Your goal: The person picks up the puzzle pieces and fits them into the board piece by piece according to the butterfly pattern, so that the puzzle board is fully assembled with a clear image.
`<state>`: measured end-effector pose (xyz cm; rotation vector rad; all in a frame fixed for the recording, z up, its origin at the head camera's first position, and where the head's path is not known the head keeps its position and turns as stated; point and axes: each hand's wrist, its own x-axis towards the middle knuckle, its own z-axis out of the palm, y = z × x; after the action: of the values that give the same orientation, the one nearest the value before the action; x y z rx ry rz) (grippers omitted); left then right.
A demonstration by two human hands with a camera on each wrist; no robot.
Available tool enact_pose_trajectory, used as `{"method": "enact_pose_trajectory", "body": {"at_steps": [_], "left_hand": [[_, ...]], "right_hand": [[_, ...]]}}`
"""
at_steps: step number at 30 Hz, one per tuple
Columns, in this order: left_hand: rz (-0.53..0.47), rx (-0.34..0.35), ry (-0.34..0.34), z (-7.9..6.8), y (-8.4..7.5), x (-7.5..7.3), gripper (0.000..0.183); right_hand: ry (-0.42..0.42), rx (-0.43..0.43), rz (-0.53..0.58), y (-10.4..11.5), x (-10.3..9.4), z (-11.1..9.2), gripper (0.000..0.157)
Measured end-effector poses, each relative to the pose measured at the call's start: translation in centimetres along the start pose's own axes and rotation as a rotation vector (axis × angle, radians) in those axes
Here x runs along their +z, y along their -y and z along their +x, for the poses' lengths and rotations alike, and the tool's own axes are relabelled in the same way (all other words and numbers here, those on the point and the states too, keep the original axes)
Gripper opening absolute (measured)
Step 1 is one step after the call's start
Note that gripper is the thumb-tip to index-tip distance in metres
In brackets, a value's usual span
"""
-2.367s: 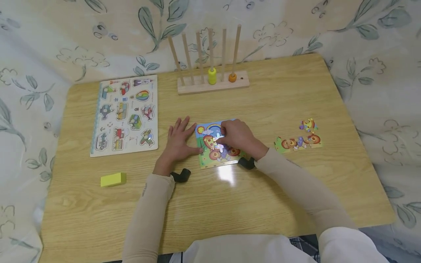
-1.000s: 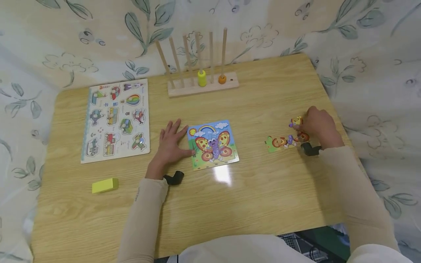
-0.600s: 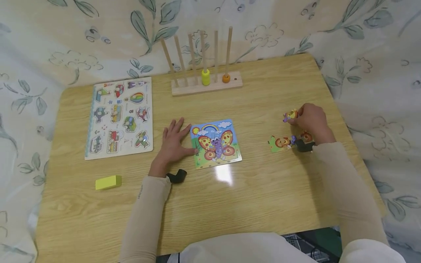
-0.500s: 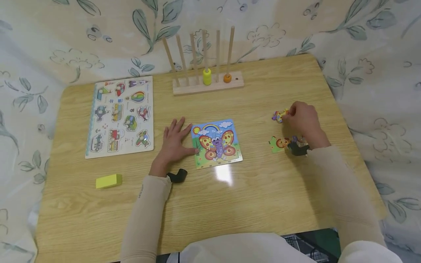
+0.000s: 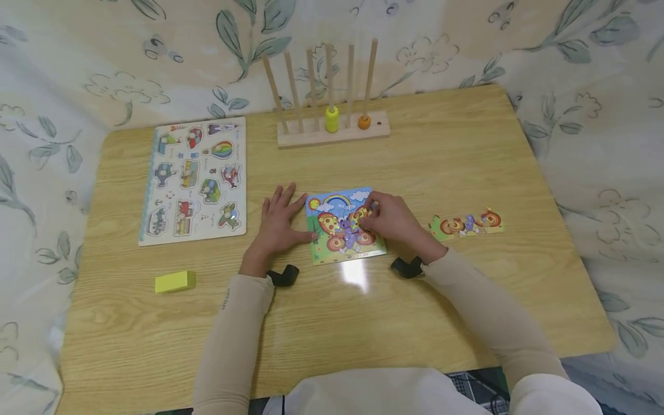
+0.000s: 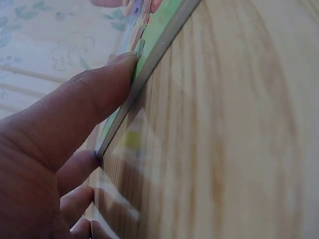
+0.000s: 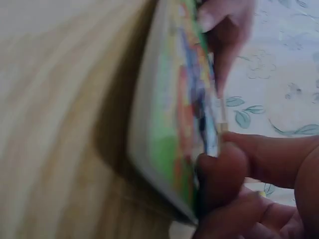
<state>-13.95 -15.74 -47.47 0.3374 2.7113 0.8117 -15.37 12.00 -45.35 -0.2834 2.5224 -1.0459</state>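
A square butterfly puzzle board (image 5: 339, 255) lies on the table in front of the person. The left hand (image 5: 278, 227) is spread flat at its left side, and the thumb (image 6: 107, 84) presses on the board's border in the left wrist view. Over the right wing of the picture, the right hand (image 5: 396, 222) pinches a small puzzle piece (image 7: 222, 119) between thumb and fingertips, close to the board's surface. Most of that piece is hidden by the fingers. To the right, several joined puzzle pieces (image 5: 469, 225) lie in a row on the wooden table (image 5: 415, 323).
At the back stands a wooden peg rack (image 5: 332, 138) with yellow and orange beads on its rods. A large vehicle picture board (image 5: 199, 184) lies at the left, a yellow block (image 5: 175, 282) below it. Floral cloth (image 5: 415, 46) hangs behind the table.
The right hand took a loose puzzle piece from above the row at the right and carried it left to the butterfly board. The left hand has kept its place at the board's edge.
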Motion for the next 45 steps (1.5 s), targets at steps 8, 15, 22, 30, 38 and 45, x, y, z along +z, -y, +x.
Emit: {"method": "enact_pose_trajectory", "body": {"at_steps": [8, 15, 22, 30, 38, 45], "left_hand": [[0.006, 0.011, -0.011, 0.1, -0.4, 0.1, 0.095], [0.004, 0.01, -0.014, 0.2, -0.5, 0.1, 0.095], [0.003, -0.001, -0.009, 0.0, -0.4, 0.1, 0.095], [-0.012, -0.008, -0.021, -0.4, 0.4, -0.3, 0.096], [-0.048, -0.008, -0.027, -0.5, 0.4, -0.3, 0.095], [-0.038, 0.001, -0.019, 0.0, -0.1, 0.2, 0.095]], "right_hand": [[-0.046, 0.033, -0.112, -0.1, -0.6, -0.1, 0.026], [-0.054, 0.024, -0.194, -0.1, -0.7, -0.1, 0.03], [-0.067, 0.017, -0.258, -0.2, 0.0, 0.0, 0.036], [-0.11, -0.004, -0.247, -0.1, 0.8, -0.2, 0.033], [-0.094, 0.025, -0.29, 0.2, 1.1, 0.2, 0.036], [-0.071, -0.007, -0.225, -1.0, 0.0, -0.3, 0.031]]}}
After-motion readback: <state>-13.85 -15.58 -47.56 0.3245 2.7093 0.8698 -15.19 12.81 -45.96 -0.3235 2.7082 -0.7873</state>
